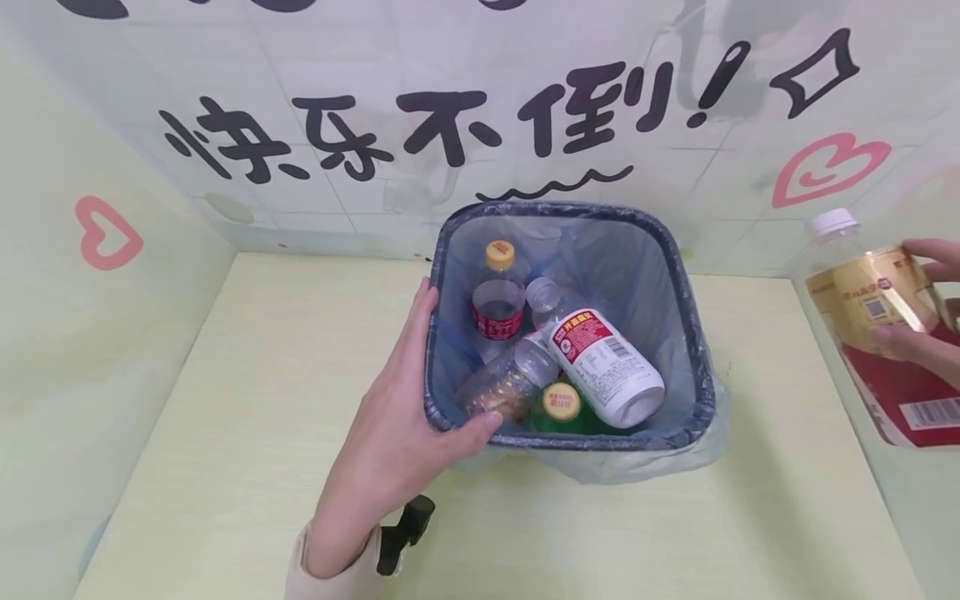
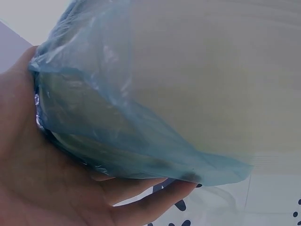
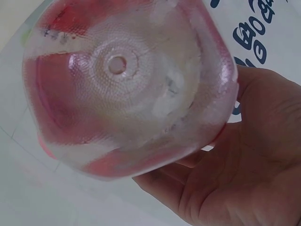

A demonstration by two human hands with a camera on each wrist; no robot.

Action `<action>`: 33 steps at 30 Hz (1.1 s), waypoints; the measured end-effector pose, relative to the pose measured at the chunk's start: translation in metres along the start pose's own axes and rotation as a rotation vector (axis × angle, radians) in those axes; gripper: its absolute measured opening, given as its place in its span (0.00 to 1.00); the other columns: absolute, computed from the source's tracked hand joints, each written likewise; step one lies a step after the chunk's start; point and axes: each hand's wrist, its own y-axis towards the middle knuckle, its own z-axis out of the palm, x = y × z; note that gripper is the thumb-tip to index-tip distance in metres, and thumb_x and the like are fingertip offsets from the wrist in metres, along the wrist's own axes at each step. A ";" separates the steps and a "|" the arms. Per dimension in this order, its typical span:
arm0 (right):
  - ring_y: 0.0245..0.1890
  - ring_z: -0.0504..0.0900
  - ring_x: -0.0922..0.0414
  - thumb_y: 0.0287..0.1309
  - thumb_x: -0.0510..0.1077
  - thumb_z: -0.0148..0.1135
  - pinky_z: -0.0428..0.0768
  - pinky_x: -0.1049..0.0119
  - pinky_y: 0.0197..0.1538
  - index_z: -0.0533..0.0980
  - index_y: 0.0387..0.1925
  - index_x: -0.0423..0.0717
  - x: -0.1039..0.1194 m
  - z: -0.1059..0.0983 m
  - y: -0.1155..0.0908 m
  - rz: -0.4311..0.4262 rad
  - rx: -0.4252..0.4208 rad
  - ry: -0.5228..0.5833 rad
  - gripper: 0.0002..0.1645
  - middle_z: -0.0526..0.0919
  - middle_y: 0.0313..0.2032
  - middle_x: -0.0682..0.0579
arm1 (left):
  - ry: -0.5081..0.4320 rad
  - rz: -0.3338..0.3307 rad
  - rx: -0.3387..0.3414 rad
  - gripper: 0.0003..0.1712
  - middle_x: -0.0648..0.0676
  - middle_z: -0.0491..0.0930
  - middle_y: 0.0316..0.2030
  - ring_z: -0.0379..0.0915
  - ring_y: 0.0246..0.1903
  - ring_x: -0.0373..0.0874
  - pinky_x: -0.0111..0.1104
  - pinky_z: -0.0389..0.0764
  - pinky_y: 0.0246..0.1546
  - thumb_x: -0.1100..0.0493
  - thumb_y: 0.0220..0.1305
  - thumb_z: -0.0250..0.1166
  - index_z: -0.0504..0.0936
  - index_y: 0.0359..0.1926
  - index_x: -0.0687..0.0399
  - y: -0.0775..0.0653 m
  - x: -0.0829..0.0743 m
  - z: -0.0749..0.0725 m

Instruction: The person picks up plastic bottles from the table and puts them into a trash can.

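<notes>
A square trash bin (image 1: 701,367) lined with a translucent blue bag stands in the middle of the head view. My left hand (image 1: 390,425) grips its left front corner, thumb over the rim and fingers along the outside. In the left wrist view the bag's loose edge (image 2: 141,127) hangs down the bin's outer wall. At the far right, my right hand (image 1: 933,333) holds a large plastic bottle (image 1: 870,292) with a white cap and a gold-and-red label. It is upright, slightly tilted. The right wrist view shows the bottle's clear base (image 3: 117,103) with fingers round its side.
Inside the bin lie several bottles: a white one (image 1: 607,367) with a red label, a yellow-capped one (image 1: 498,292), a clear one (image 1: 510,379) and a green one (image 1: 561,404). The bin stands on a pale table (image 1: 247,400) with printed walls (image 1: 360,217) behind and beside it.
</notes>
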 end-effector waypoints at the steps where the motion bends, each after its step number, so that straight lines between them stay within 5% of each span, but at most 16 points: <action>1: 0.37 0.72 0.31 0.52 0.39 0.68 0.55 0.82 0.30 0.52 0.76 0.42 0.002 0.000 0.000 0.001 -0.001 -0.011 0.53 0.61 0.63 0.20 | -0.002 0.005 0.000 0.66 0.35 0.40 0.77 0.50 0.74 0.45 0.58 0.66 0.63 0.39 0.51 0.73 0.36 0.79 0.31 0.000 0.000 0.000; 2: 0.40 0.66 0.23 0.52 0.39 0.68 0.57 0.80 0.28 0.52 0.76 0.42 0.004 -0.001 -0.001 0.000 -0.002 -0.023 0.53 0.61 0.63 0.20 | -0.002 0.009 -0.001 0.66 0.36 0.40 0.77 0.50 0.74 0.46 0.58 0.66 0.63 0.39 0.51 0.73 0.37 0.79 0.31 0.000 0.000 0.000; 5: 0.42 0.66 0.22 0.51 0.40 0.69 0.63 0.75 0.24 0.53 0.76 0.44 0.008 -0.003 -0.002 0.007 -0.008 -0.031 0.54 0.61 0.64 0.21 | 0.000 0.020 0.000 0.66 0.37 0.40 0.77 0.50 0.74 0.46 0.58 0.66 0.63 0.38 0.51 0.72 0.37 0.79 0.32 0.000 0.001 0.000; 9: 0.45 0.65 0.20 0.54 0.43 0.69 0.78 0.40 0.25 0.52 0.77 0.48 0.022 -0.004 -0.005 0.017 0.017 -0.031 0.54 0.60 0.65 0.22 | 0.005 0.024 -0.008 0.65 0.37 0.41 0.77 0.52 0.73 0.47 0.58 0.67 0.62 0.38 0.51 0.72 0.36 0.79 0.32 -0.001 0.002 -0.002; 12: 0.46 0.64 0.19 0.57 0.43 0.69 0.70 0.23 0.34 0.51 0.78 0.49 0.034 -0.005 -0.005 0.010 0.048 -0.032 0.53 0.59 0.65 0.22 | 0.005 0.032 -0.015 0.65 0.38 0.40 0.77 0.52 0.73 0.48 0.58 0.67 0.62 0.39 0.52 0.72 0.37 0.79 0.33 -0.001 0.003 -0.002; 21: 0.47 0.64 0.18 0.59 0.42 0.69 0.64 0.20 0.45 0.51 0.78 0.51 0.043 -0.009 -0.006 -0.024 0.064 -0.024 0.52 0.59 0.65 0.22 | -0.013 0.011 0.000 0.64 0.35 0.40 0.77 0.52 0.73 0.45 0.58 0.68 0.62 0.37 0.52 0.71 0.36 0.78 0.29 0.000 0.002 0.001; 33: 0.44 0.68 0.20 0.53 0.41 0.74 0.66 0.24 0.42 0.55 0.77 0.54 0.040 -0.008 0.000 -0.113 0.049 -0.048 0.54 0.65 0.62 0.26 | -0.013 0.031 -0.001 0.65 0.36 0.40 0.77 0.52 0.73 0.46 0.57 0.68 0.62 0.39 0.52 0.72 0.37 0.79 0.32 0.001 0.003 0.001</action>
